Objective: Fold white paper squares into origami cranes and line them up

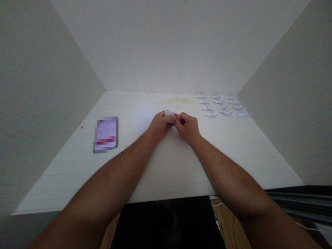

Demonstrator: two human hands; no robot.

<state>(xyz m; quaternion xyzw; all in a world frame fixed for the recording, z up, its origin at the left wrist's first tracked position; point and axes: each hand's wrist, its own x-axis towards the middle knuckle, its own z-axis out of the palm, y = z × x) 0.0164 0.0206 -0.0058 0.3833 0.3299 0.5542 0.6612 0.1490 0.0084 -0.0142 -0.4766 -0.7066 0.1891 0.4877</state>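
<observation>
Both my hands meet over the middle of the white table [166, 166]. My left hand [161, 123] and my right hand [187, 127] pinch a small folded piece of white paper [169, 114] between their fingertips. The fingers of both hands are curled closed on it. Most of the paper is hidden by my fingers. Just left of my hands a white sheet of paper [141, 116] lies flat on the table.
Several white paper cranes [221, 104] stand in rows at the back right. A purple and white packet [106, 134] lies at the left. Pale walls close in the table on three sides. Some crumbs or scraps [176, 100] lie near the back wall.
</observation>
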